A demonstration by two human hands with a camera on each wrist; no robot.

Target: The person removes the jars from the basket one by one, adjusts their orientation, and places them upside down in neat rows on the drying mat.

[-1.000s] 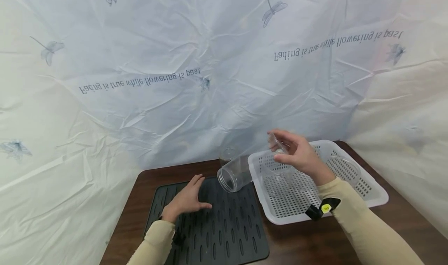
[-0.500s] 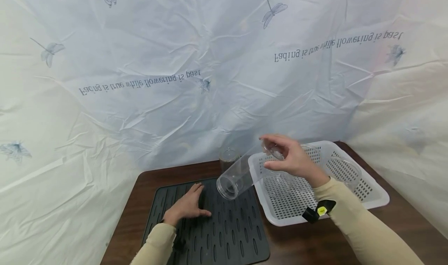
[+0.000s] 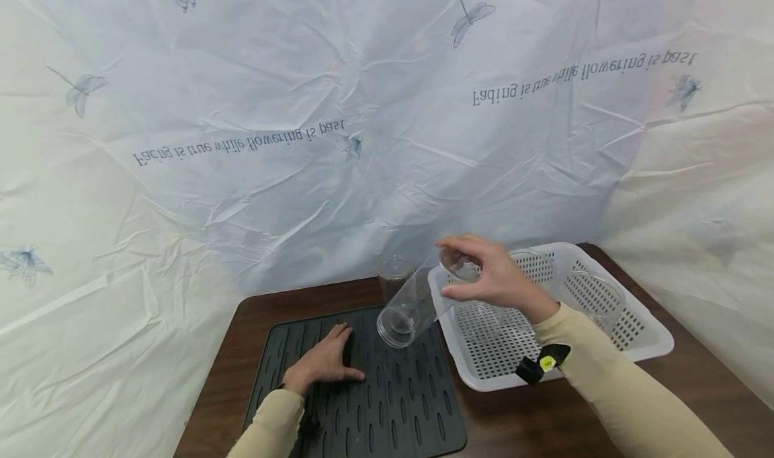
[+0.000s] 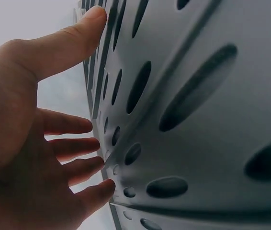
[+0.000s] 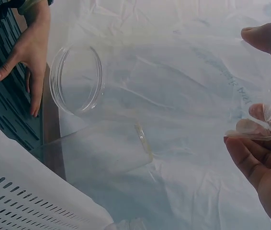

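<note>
head cam: brown tbl, printed sheet behind; l hand loose over blk mat, r hand gripping clear jar.

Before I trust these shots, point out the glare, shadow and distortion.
Head view: soft light, the clear jar faint along its sides; left wrist view: dim, the left hand shaded, the dark mat seeming warped, its nearer slots stretched large; right wrist view: hazy, the jar's wall nearly lost against the pale sheet.
</note>
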